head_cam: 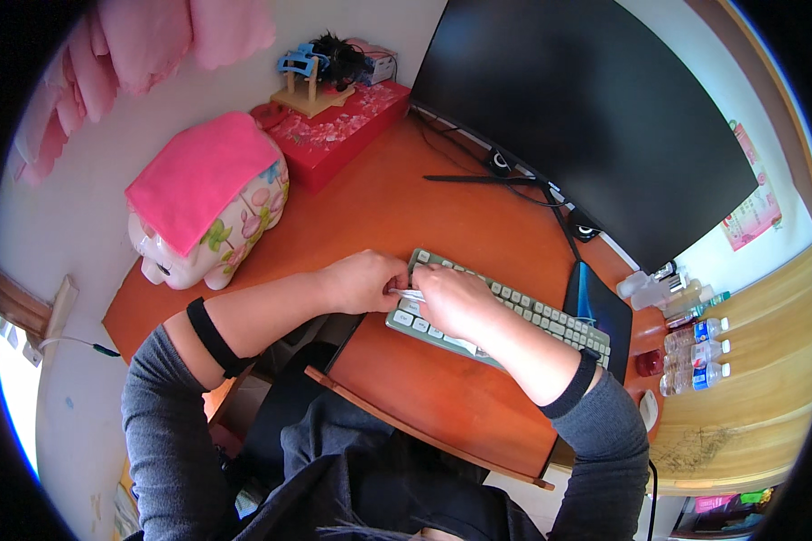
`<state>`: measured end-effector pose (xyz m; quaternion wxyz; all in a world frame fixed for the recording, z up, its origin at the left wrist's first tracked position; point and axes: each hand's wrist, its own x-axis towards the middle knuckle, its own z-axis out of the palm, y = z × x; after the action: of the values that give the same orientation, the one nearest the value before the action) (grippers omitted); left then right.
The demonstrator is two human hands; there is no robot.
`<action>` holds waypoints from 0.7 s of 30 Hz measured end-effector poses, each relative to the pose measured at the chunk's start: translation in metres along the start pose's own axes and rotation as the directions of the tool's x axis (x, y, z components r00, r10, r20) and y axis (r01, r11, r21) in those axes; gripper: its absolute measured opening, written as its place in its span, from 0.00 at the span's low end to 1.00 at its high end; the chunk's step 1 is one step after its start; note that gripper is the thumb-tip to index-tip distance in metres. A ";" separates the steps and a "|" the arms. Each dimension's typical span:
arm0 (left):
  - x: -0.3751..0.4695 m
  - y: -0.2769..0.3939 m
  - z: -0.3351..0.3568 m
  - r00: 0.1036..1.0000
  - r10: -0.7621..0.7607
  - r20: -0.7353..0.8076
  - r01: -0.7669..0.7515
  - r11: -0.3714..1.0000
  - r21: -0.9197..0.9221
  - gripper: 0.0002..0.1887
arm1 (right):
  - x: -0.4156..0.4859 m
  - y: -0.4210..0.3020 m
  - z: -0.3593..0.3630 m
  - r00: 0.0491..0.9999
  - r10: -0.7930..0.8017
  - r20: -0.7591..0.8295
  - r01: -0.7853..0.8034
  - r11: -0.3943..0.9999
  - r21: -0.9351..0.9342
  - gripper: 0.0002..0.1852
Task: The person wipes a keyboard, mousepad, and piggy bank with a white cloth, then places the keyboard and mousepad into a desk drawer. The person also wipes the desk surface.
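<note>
Above the left end of a green keyboard with pale keycaps, my two hands meet. My left hand pinches one end of a thin white strip, which looks like folded tissue or cloth. My right hand has its fingers closed on the strip's other side and hides much of it. Below my right hand, another bit of white material shows over the keyboard's front edge; whether it belongs to the same piece I cannot tell. My right forearm covers part of the keys.
A dark monitor stands behind the keyboard on the brown desk. To the left are a ceramic piggy bank under a pink cloth and a red box. Several bottles and a white mouse are at right.
</note>
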<state>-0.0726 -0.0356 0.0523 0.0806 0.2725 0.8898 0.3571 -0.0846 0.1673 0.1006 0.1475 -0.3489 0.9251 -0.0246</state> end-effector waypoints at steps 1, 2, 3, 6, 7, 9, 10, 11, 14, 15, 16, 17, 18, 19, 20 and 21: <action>0.000 -0.001 0.001 1.000 0.011 0.002 -0.011 1.000 0.004 0.10 | 0.000 0.000 0.000 1.000 0.004 0.020 -0.004 1.000 -0.011 0.14; 0.000 -0.001 0.003 1.000 0.022 0.005 -0.022 1.000 0.009 0.10 | 0.000 -0.001 0.001 1.000 -0.012 0.009 0.013 1.000 -0.022 0.14; 0.001 -0.002 0.004 1.000 0.022 0.001 -0.022 0.999 0.040 0.10 | 0.000 -0.001 0.002 1.000 -0.018 0.013 0.019 0.999 -0.029 0.14; 0.002 -0.001 0.004 1.000 0.019 -0.007 -0.018 0.994 0.109 0.10 | -0.003 -0.001 0.006 0.998 -0.056 -0.033 0.055 0.998 -0.038 0.12; 0.002 -0.001 0.003 1.000 0.017 -0.005 -0.017 0.993 0.114 0.10 | -0.005 -0.001 0.007 0.996 -0.072 -0.059 0.070 0.997 -0.040 0.12; 0.001 0.000 0.000 1.000 -0.016 0.004 0.016 0.997 0.079 0.11 | -0.008 0.000 0.009 0.979 -0.145 -0.144 0.146 0.989 -0.007 0.11; 0.000 0.001 -0.002 0.999 -0.048 0.010 0.048 0.998 0.040 0.11 | -0.008 0.001 0.011 0.966 -0.180 -0.187 0.184 0.983 0.008 0.10; -0.001 0.002 -0.003 0.995 -0.092 0.030 0.092 0.996 -0.001 0.11 | -0.009 0.001 0.012 0.969 -0.186 -0.165 0.185 0.983 -0.025 0.10; -0.001 0.005 -0.006 0.991 -0.116 0.059 0.113 0.992 0.054 0.10 | -0.006 0.002 0.014 0.970 -0.185 -0.157 0.180 0.983 -0.042 0.08; -0.001 0.006 -0.005 0.991 -0.117 0.060 0.113 0.992 0.062 0.10 | -0.006 0.002 0.014 0.972 -0.178 -0.151 0.173 0.984 -0.044 0.08; -0.001 0.007 -0.004 0.991 -0.124 0.056 0.120 0.991 0.060 0.10 | -0.005 0.002 0.013 0.978 -0.160 -0.137 0.155 0.987 -0.045 0.08; -0.001 0.008 -0.003 0.990 -0.132 0.053 0.129 0.990 0.059 0.10 | -0.006 0.002 0.013 0.980 -0.147 -0.136 0.143 0.989 -0.038 0.07; -0.001 0.009 -0.003 0.989 -0.140 0.049 0.137 0.989 0.059 0.10 | -0.006 0.003 0.012 0.979 -0.152 -0.133 0.150 0.988 -0.019 0.06; -0.001 0.009 -0.002 0.988 -0.148 0.041 0.145 0.988 0.056 0.10 | -0.007 0.003 0.012 0.973 -0.177 -0.147 0.175 0.984 -0.024 0.07; -0.001 0.009 -0.002 0.988 -0.154 0.025 0.152 0.986 0.070 0.10 | -0.010 0.003 0.011 0.963 -0.203 -0.175 0.202 0.979 -0.024 0.08; -0.001 0.008 -0.001 0.987 -0.159 0.009 0.158 0.984 0.080 0.10 | -0.012 0.003 0.010 0.955 -0.229 -0.188 0.229 0.973 -0.022 0.09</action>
<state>-0.0685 -0.0321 0.0590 0.1045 0.2065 0.9215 0.3120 -0.0751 0.1782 0.0932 0.0552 -0.4496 0.8884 -0.0744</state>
